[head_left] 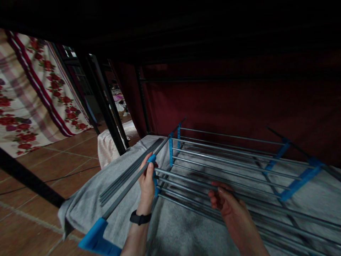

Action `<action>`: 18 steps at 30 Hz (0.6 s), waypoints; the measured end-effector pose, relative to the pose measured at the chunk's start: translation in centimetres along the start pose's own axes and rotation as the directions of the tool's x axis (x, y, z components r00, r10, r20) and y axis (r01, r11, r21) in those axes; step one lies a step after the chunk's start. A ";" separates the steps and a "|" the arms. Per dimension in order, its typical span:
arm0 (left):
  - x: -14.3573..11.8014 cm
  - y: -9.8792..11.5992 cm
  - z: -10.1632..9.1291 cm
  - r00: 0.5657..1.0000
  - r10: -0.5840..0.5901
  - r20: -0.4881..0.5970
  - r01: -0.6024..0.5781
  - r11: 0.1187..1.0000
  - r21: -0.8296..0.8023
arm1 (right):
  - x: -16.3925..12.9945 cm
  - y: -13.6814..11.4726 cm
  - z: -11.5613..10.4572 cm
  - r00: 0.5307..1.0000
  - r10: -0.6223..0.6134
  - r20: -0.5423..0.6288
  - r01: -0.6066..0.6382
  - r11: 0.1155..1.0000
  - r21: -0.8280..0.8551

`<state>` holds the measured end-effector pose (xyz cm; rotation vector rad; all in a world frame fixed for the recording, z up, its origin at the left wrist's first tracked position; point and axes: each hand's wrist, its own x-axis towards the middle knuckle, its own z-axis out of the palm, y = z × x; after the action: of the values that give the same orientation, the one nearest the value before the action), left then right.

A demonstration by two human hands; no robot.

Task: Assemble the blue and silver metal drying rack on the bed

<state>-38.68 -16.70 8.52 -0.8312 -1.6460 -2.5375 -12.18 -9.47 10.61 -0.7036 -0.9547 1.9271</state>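
Left hand: the left hand is closing its fingers around a blue connector on the dark side rail of a metal rack, a black wristband sitting just below it.

Right hand: the right hand is curling its fingers over the nearest silver bars of the rack, gripping them from above.

Rack position: it is lying flat across a grey blanket, spreading away from both hands toward the right.

Step in hand: by my judgement the person is seating a bar end into the connector while steadying the frame with the other hand.

Next move: it is likely calling for a firm push along the bar, keeping the rail square to it.

Loose rods: a bundle of dark rods is lying just left of the left hand, almost touching the rail.

Near edge: another blue end piece is hanging at the blanket's edge below the left hand, over the tiled floor.

Open room: floor is opening to the left; a dark red cloth is closing off the far side, and a dark frame overhead is limiting lift.

Further left: a flowered cloth is hanging well apart.
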 end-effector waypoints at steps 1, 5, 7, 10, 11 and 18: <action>-0.3 -0.2 0.0 1.000 0.002 -0.011 -0.002 1.000 -0.011 | 0.0 0.0 0.0 1.000 0.000 0.003 0.000 1.000 0.001; -1.1 -1.1 -0.3 1.000 -0.007 0.028 0.009 0.996 -0.089 | 0.0 0.0 -0.2 1.000 0.002 0.003 -0.002 1.000 -0.007; -1.2 -1.4 -0.4 0.999 -0.007 0.041 0.012 0.991 -0.130 | 0.0 0.0 -0.4 1.000 0.002 0.001 -0.002 1.000 -0.010; -1.2 -1.4 -0.5 0.997 -0.028 0.069 0.041 0.981 -0.190 | 0.2 0.1 -0.6 1.000 0.009 0.009 -0.009 1.000 -0.013; -1.2 -1.3 -0.6 0.995 -0.045 0.084 0.062 0.977 -0.204 | 0.2 0.1 -0.6 1.000 0.008 0.011 -0.008 1.000 -0.014; -1.1 -0.9 -0.6 0.989 -0.144 0.029 0.147 0.956 -0.254 | 0.0 0.0 -0.6 1.000 0.016 0.007 -0.016 1.000 -0.005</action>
<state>-38.18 -17.13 7.11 -0.7617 -1.4530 -2.8974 -11.70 -9.30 10.30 -0.7102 -0.9616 1.9431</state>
